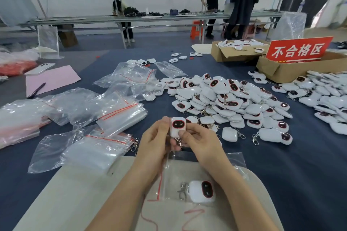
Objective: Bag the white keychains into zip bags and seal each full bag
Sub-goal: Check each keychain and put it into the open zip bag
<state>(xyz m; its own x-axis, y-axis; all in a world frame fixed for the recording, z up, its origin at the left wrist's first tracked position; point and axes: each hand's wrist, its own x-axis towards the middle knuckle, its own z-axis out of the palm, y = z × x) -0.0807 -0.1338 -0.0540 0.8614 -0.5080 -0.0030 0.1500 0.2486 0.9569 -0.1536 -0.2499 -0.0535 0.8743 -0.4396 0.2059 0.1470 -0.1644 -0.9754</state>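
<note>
Both hands hold one white keychain (177, 125) with a dark red-rimmed oval face, upright over the table's near middle. My left hand (156, 140) grips its left side and my right hand (199, 141) pinches its lower right edge; its metal clasp hangs between the fingers. Below my wrists lies a clear zip bag (174, 180) with a red seal line, and inside it rests another white keychain (202, 191). A big heap of white keychains (231, 99) is piled just beyond my hands.
Stacks of empty zip bags (105, 118) cover the left of the blue table. Cardboard boxes (281, 69) with a red sign stand at the far right, more keychains (328, 97) beside them. A pink sheet (50, 78), pen and phone lie far left. People stand at a bench behind.
</note>
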